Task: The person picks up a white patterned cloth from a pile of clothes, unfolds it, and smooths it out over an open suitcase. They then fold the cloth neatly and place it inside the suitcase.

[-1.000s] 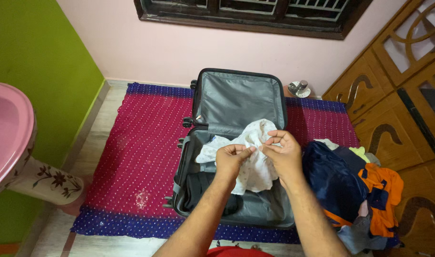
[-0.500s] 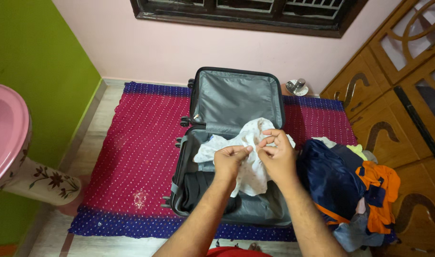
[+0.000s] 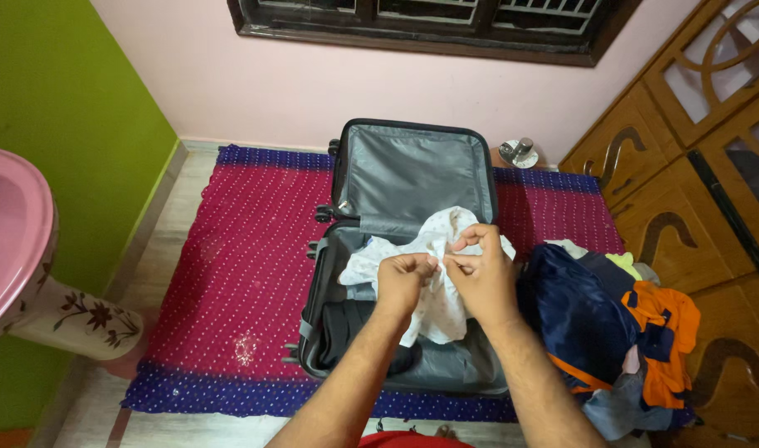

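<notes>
You're mid-fold, it seems: your left hand (image 3: 404, 278) and right hand (image 3: 479, 274) both pinch the white garment (image 3: 437, 303) at frame centre, over the open suitcase (image 3: 412, 174). Next likely calls for squaring edges before lowering it beside the dark bundle (image 3: 346, 328).

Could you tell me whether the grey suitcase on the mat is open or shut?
Open: the suitcase lies flat with its lid raised, showing grey lining.
</notes>
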